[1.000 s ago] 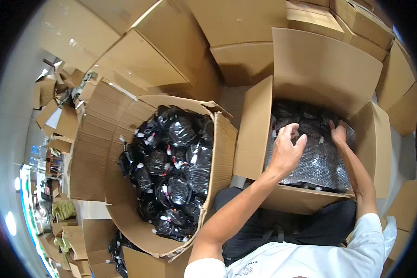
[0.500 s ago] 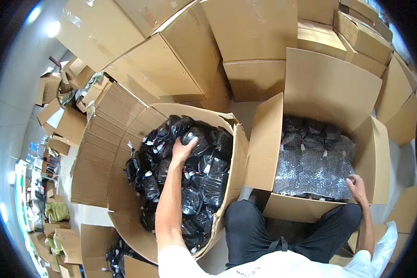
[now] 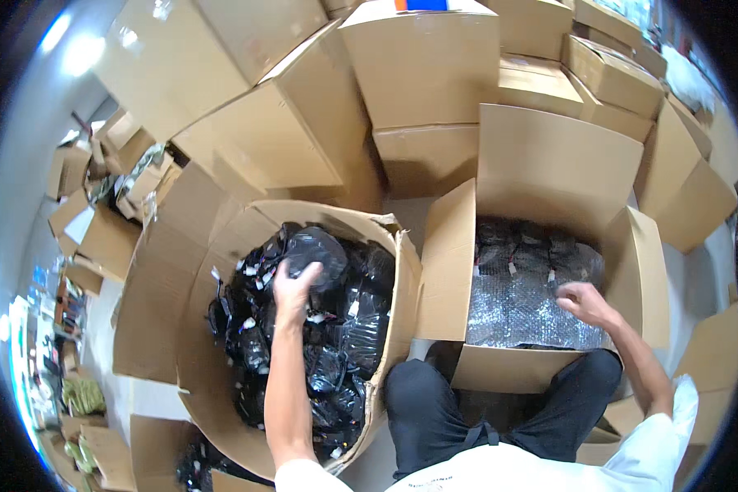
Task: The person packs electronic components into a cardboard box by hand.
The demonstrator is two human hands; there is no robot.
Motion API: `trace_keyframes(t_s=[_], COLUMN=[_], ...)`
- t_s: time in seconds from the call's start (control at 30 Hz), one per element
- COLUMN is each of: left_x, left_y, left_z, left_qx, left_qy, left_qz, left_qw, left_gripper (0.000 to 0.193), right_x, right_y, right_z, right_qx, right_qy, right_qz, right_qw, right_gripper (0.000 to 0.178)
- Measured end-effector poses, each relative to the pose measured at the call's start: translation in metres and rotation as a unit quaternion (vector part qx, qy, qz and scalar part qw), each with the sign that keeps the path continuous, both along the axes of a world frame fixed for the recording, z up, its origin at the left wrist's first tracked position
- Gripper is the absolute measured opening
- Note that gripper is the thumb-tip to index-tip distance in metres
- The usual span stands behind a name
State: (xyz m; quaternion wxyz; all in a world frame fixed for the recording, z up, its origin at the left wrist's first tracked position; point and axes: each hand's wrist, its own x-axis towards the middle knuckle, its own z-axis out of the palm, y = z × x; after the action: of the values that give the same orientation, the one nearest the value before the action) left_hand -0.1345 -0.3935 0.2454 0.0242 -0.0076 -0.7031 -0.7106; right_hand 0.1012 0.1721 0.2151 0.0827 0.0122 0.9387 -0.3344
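Note:
My left hand (image 3: 297,284) is inside the large carton on the left, its thumb and fingers closed around a rounded bundle in black plastic wrap (image 3: 316,252). More black-wrapped bundles (image 3: 364,326) with small white connectors and wire ends lie heaped beneath and around it. My right hand (image 3: 582,302) hovers over the right side of the other carton, fingers curled, with nothing visible in them. Below it, a sheet of clear bubble wrap (image 3: 512,307) covers much of that carton's contents. Along its far side, black-wrapped bundles (image 3: 526,234) show in a row.
The left carton (image 3: 152,320) has tall, worn walls. Close beside it stands the right carton (image 3: 559,148), flaps raised. Stacked closed boxes (image 3: 426,74) rise behind both. Another open carton (image 3: 157,447) with black bundles sits at the lower left.
My left hand has lifted the black-wrapped bundle slightly above the heap. My right hand has moved left from the bubble wrap's right edge to above the sheet. The head view has shifted.

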Motion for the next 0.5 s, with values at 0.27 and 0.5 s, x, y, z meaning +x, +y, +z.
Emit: trace_keyframes(t_s=[0.27,0.5], left_x=[0.082,0.134], left_y=[0.132,0.257], left_z=[0.116,0.101], left_qx=[0.202,0.026], left_qy=[0.145,0.220], left_qz=[-0.100,-0.058], left_qw=[0.963,0.973], left_gripper=[0.061,0.064], right_x=[-0.072,-0.069], right_y=[-0.146,-0.159], right_z=[0.104,0.137], right_qx=[-0.377,-0.707], right_qy=[0.057,0.181], right_qz=[0.100,-0.004], right_qw=[0.919,0.683], right_gripper=[0.047,0.045])
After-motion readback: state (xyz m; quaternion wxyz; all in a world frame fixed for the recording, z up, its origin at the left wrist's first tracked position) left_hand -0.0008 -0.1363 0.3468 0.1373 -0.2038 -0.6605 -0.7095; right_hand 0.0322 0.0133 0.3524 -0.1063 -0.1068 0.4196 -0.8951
